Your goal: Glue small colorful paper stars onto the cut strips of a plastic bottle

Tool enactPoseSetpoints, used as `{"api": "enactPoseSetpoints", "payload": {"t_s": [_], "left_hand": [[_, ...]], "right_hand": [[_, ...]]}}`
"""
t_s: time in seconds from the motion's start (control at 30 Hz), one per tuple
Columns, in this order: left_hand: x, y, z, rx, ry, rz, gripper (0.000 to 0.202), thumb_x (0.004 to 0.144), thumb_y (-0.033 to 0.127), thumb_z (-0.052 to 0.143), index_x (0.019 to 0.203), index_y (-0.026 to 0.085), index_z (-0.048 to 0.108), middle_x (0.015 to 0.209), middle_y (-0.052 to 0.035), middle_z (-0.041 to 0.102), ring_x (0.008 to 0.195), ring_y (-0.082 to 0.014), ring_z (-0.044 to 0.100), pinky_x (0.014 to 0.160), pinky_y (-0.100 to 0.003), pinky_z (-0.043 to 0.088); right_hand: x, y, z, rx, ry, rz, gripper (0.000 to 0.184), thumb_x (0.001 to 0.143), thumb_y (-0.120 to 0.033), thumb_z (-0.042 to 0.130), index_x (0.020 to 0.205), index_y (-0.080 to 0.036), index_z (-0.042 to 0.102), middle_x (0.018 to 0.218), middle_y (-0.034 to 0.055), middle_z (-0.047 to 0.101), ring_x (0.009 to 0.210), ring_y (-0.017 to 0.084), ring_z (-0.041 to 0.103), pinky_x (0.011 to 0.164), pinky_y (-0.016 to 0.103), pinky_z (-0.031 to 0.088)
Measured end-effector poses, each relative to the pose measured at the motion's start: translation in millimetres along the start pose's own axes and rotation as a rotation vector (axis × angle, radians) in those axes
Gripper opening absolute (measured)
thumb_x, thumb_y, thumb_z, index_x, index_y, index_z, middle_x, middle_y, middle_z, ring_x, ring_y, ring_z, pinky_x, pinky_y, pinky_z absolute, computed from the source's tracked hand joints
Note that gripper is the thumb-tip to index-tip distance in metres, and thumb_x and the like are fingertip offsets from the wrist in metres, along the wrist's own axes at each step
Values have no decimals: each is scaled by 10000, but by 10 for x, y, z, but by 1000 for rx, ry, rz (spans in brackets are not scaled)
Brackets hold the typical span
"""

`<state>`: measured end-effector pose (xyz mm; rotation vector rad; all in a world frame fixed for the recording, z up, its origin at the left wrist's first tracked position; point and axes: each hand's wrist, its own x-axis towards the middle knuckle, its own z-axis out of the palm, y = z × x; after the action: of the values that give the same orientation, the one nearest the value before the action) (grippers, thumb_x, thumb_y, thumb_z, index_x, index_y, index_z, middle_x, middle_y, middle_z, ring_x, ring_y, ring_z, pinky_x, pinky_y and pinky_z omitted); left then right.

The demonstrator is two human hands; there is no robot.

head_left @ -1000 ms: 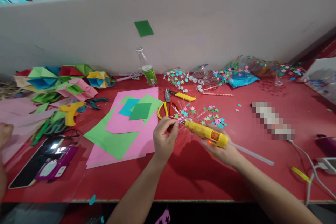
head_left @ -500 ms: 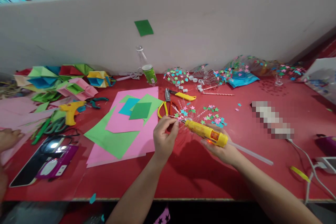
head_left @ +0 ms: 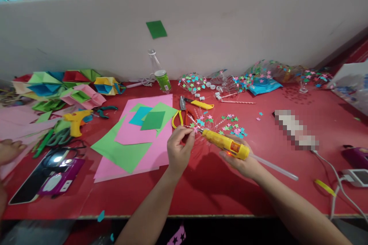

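My right hand point(head_left: 240, 160) grips a yellow glue gun point(head_left: 227, 144), its nozzle pointing left and a clear glue stick point(head_left: 277, 169) sticking out of its back. A small red light glows on the gun. My left hand point(head_left: 180, 145) is closed in a pinch, a small pink paper star point(head_left: 196, 129) at its fingertips by the nozzle. Behind them, colourful paper stars point(head_left: 233, 125) lie on and around a clear plastic piece on the red table point(head_left: 207, 187). Pliers point(head_left: 181, 109) with yellow and red handles and a yellow utility knife point(head_left: 202, 104) lie just beyond.
Left of my hands are stacked paper sheets point(head_left: 123, 157), another yellow glue gun point(head_left: 77, 120), scissors point(head_left: 61, 136) and a purple power box point(head_left: 61, 178). A glass bottle point(head_left: 163, 80) stands near the partition point(head_left: 201, 34). Another person's hand point(head_left: 10, 151) rests at far left.
The whole view has shifted very slightly. Both hands, the glue gun and the star keep nearly the same places, nozzle still beside my left fingertips.
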<state>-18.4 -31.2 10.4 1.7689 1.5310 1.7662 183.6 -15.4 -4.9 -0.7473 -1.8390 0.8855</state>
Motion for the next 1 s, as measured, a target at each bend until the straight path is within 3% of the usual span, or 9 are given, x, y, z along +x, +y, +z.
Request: {"api": "enactPoseSetpoints", "payload": {"t_s": [0.23, 0.57, 0.8, 1.0], "left_hand": [[-3, 3, -3, 16, -9, -5, 130, 885, 204, 583, 769, 182, 637, 711, 14, 570, 662, -108, 534, 610, -224, 421], [-5, -3, -1, 12, -14, -7, 120, 887, 201, 585, 780, 184, 638, 717, 11, 573, 666, -108, 537, 612, -223, 425], [-2, 3, -5, 13, -14, -11, 121, 884, 205, 583, 777, 185, 637, 727, 13, 582, 675, -109, 548, 618, -223, 426], [9, 14, -6, 14, -18, -21, 132, 883, 208, 576, 762, 186, 626, 715, 11, 566, 666, -111, 534, 615, -225, 424]], "right_hand": [[17, 5, -20, 17, -67, 45, 202, 860, -349, 643, 1041, -279, 697, 777, 22, 674, 745, 234, 660, 691, 381, 569], [98, -115, -47, -36, -96, 122, 211, 846, -449, 617, 772, -261, 679, 639, 0, 570, 580, 177, 550, 612, 350, 514], [74, -128, -29, -14, -78, 175, 230, 848, -452, 610, 923, -253, 697, 705, 8, 637, 648, 192, 608, 653, 348, 534], [52, -56, -10, 5, -36, 67, 191, 839, -391, 641, 985, -274, 677, 736, 7, 657, 626, 192, 614, 598, 343, 545]]}}
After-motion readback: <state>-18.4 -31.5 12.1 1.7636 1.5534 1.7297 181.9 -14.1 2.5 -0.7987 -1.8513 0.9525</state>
